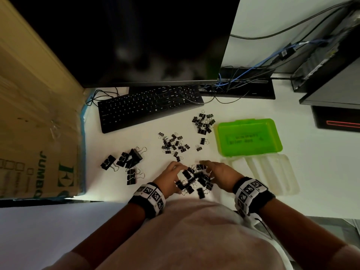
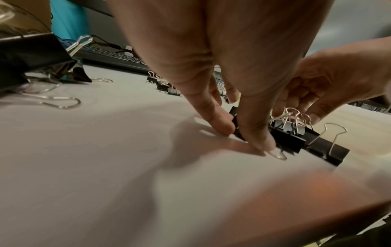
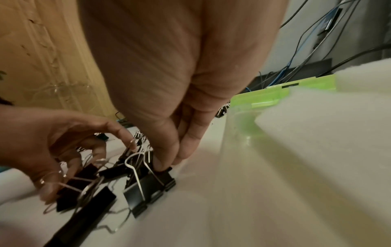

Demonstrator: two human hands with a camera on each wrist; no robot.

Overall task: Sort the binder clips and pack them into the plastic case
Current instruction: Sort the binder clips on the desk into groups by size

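Note:
A heap of medium black binder clips (image 1: 194, 181) lies at the near table edge between my two hands. My left hand (image 1: 178, 173) closes on the heap from the left; its thumb and a finger pinch a black clip (image 2: 238, 128). From the right, my right hand (image 1: 207, 167) curls over the heap, its fingertips (image 3: 164, 161) gripping the top of a clip (image 3: 160, 180). The open green plastic case (image 1: 251, 123) lies empty to the right, with its clear half (image 1: 272, 172) beside my right wrist.
Three sorted groups lie beyond the hands: large clips (image 1: 126, 162) at left, small clips (image 1: 173, 145) in the middle, another group (image 1: 203, 121) by the case. A black keyboard (image 1: 148, 106) and monitor stand behind, a cardboard box (image 1: 39, 123) at left, and cables at back right.

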